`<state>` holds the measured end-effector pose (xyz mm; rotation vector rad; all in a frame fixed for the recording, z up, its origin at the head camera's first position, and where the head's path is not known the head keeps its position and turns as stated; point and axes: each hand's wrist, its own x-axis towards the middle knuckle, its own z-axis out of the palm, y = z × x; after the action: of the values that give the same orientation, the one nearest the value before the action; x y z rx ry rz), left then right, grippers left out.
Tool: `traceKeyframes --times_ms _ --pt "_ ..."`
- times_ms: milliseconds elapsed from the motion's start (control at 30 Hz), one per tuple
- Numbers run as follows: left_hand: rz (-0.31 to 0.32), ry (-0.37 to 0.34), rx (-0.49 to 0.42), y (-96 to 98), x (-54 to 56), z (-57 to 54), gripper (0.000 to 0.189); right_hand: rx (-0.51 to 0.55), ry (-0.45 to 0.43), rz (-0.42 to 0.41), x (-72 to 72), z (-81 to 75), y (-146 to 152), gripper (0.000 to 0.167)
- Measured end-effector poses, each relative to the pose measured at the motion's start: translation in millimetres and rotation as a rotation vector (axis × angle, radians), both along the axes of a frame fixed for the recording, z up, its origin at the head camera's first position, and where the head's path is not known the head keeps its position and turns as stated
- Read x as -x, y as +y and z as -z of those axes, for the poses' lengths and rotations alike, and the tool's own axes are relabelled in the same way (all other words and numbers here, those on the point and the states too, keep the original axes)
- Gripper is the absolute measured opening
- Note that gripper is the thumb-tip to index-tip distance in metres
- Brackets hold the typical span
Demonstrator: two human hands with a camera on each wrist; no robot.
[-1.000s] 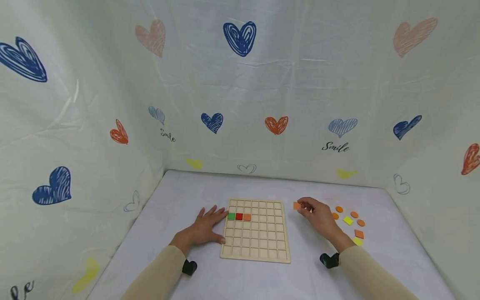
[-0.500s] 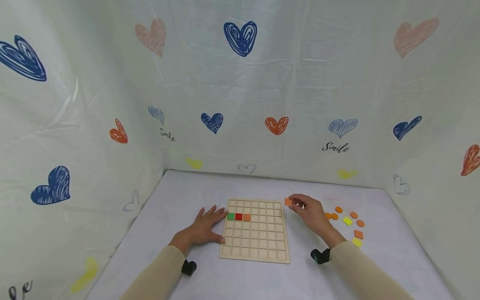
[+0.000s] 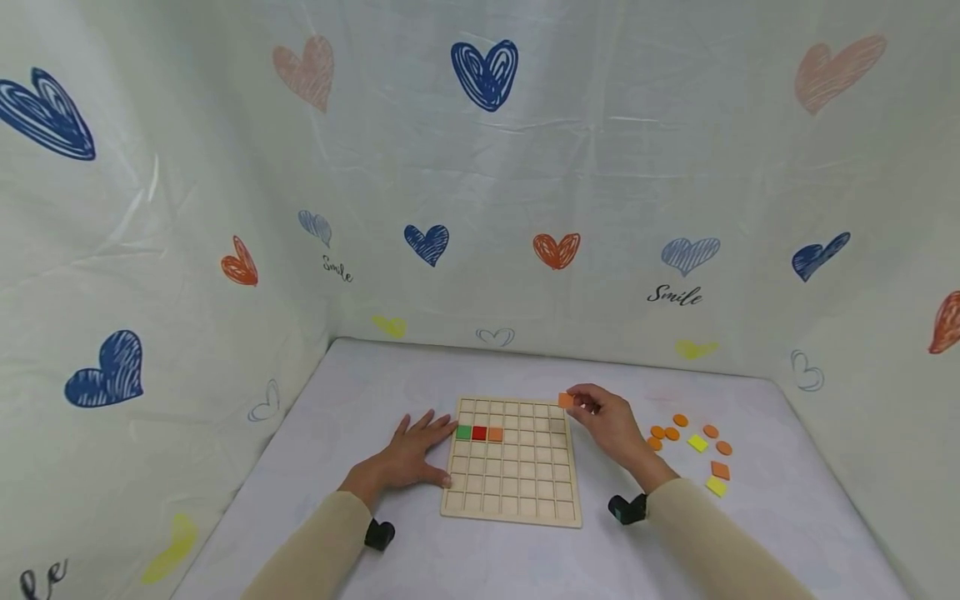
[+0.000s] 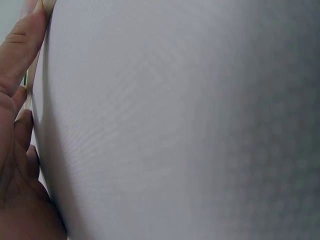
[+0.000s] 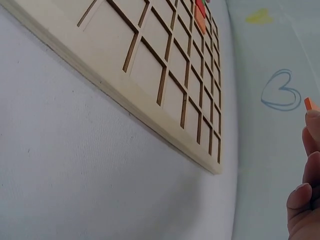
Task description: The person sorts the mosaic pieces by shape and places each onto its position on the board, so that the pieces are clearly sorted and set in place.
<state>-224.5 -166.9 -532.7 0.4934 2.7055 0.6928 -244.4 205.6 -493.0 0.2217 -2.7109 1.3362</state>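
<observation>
A wooden grid board (image 3: 517, 483) lies on the white table. In one of its rows sit a green tile (image 3: 463, 432), a red tile (image 3: 479, 433) and an orange tile (image 3: 495, 434), side by side from the left edge. My left hand (image 3: 405, 454) rests flat with spread fingers, its fingertips and thumb touching the board's left edge. Between thumb and fingers my right hand (image 3: 611, 425) pinches another orange square tile (image 3: 565, 400) over the board's far right corner. In the right wrist view that tile (image 5: 310, 104) shows only partly, raised above the board.
Right of the board lie several orange discs (image 3: 680, 420), two yellow squares (image 3: 697, 443) and an orange square (image 3: 720, 471), loose on the table. A white curtain (image 3: 607, 183) printed with hearts stands behind and at both sides of the table.
My right hand has moved left with the orange square tile, from beside the board to above its far right corner. The left hand has stayed in place.
</observation>
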Motion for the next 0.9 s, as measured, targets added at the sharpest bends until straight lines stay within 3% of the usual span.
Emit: traceKeyframes --times_ms 900 --pt "-0.007 0.005 0.005 -0.2 -0.1 1.4 0.105 0.098 -0.057 -0.029 3.5 17.1 -39.3 0.023"
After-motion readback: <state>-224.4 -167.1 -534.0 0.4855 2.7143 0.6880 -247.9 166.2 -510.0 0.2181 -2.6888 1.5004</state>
